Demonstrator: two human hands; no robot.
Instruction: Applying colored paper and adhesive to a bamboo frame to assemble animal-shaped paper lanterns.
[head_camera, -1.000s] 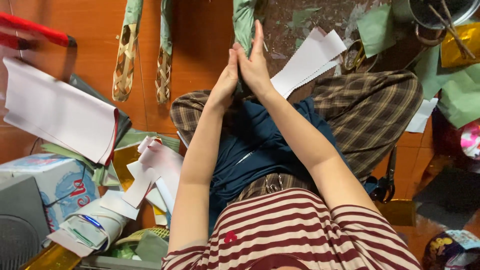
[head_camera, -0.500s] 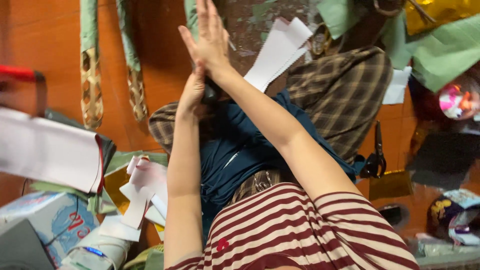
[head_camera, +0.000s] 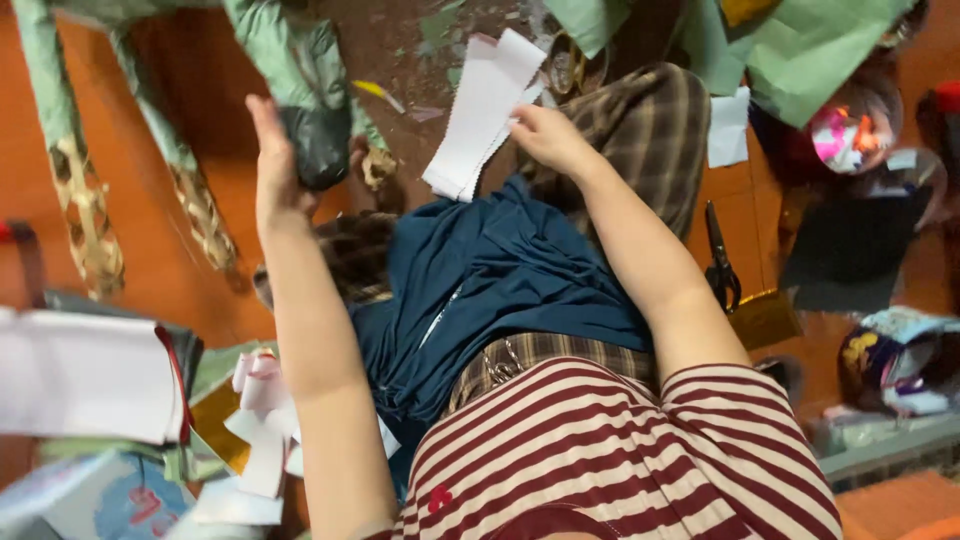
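Note:
My left hand (head_camera: 268, 172) is raised with its fingers straight, resting flat against a green paper-covered piece (head_camera: 290, 60) whose dark end (head_camera: 317, 145) hangs just right of the palm. My right hand (head_camera: 546, 135) grips the edge of a small stack of white paper strips (head_camera: 478, 115) that lies over my plaid-trousered knee (head_camera: 640, 130). A dark blue cloth (head_camera: 490, 280) is spread across my lap, below both hands. I am sitting on an orange floor (head_camera: 190, 90).
Black scissors (head_camera: 720, 262) and a gold sheet (head_camera: 765, 320) lie to the right of my leg. Green paper sheets (head_camera: 810, 45) and a bowl of coloured scraps (head_camera: 845, 135) are at the upper right. Green strips with gold ends (head_camera: 90, 225) lie left, above a white paper stack (head_camera: 80, 375).
My hands were pressed together on the green piece. They have parted: the right hand has dropped to the white paper strips, and the left stays by the green piece.

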